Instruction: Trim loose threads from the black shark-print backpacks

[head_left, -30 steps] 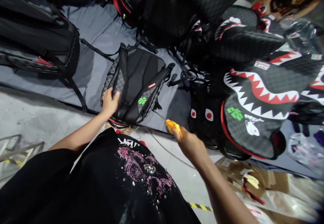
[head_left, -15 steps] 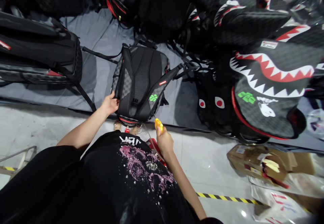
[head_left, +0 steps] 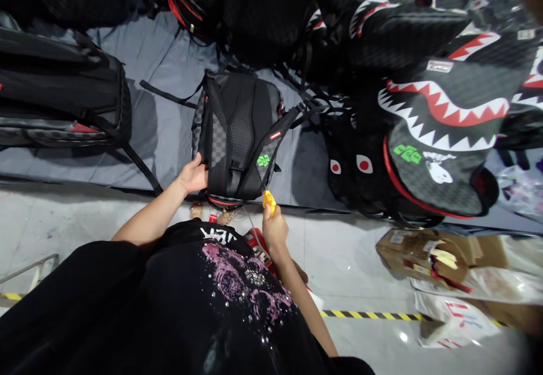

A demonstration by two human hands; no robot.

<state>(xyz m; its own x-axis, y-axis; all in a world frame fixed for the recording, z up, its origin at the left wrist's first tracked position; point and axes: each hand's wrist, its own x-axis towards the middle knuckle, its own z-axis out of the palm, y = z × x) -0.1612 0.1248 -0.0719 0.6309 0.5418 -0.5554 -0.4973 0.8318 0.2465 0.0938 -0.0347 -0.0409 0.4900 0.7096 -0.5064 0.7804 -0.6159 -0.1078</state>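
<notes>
A dark checkered backpack [head_left: 241, 126] lies on the grey cloth-covered table [head_left: 165, 137], straps facing up, with a green patch near its lower right. My left hand [head_left: 194, 177] rests against the backpack's lower left side, thumb raised; its fingertips are hidden at the bag's edge. My right hand [head_left: 275, 225] is closed on a yellow tool [head_left: 268, 202] with a thin tip that points at the backpack's lower right edge, just below the green patch. Whether the tip touches the fabric is too small to tell.
A large black bag [head_left: 63, 92] lies at the left. Shark-mouth bags [head_left: 441, 120] stand at the right, and more dark bags [head_left: 263, 18] line the back. Below right, on the floor, are a cardboard box [head_left: 407, 250] and a white plastic bag [head_left: 453, 318].
The view has shifted slightly. The backpack sits turned a little, and my left hand has moved slightly right with it. The yellow tool's tip is closer to the backpack's lower right edge.
</notes>
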